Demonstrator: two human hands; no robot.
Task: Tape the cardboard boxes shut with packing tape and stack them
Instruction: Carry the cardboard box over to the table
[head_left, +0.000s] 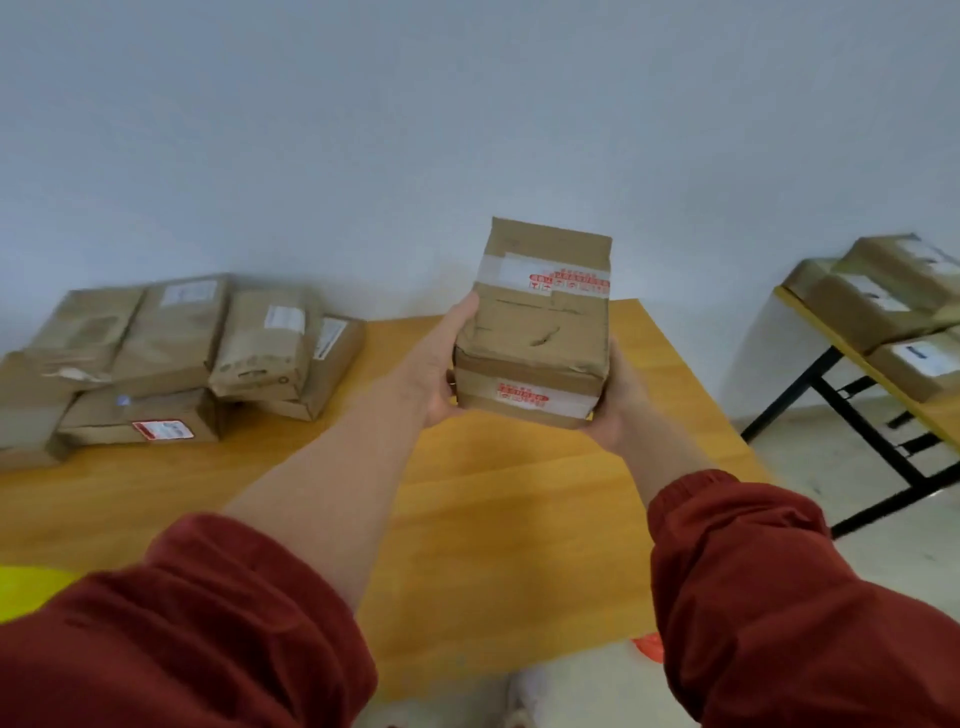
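Note:
A brown cardboard box (540, 322), dented and crossed by clear tape bands with red print, is held up in the air above the wooden table (493, 519). My left hand (447, 364) grips its left side, thumb along the front edge. My right hand (618, 400) grips its right lower side, fingers hidden behind the box. A pile of several similar taped boxes (171, 358) lies on the table's far left.
A second table (852, 358) with black legs stands at the right, carrying more brown boxes (883, 296). Pale floor lies between the two tables. A yellow object (31, 587) shows at the left edge, and a small red-orange thing (649, 644) lies by the table's near corner.

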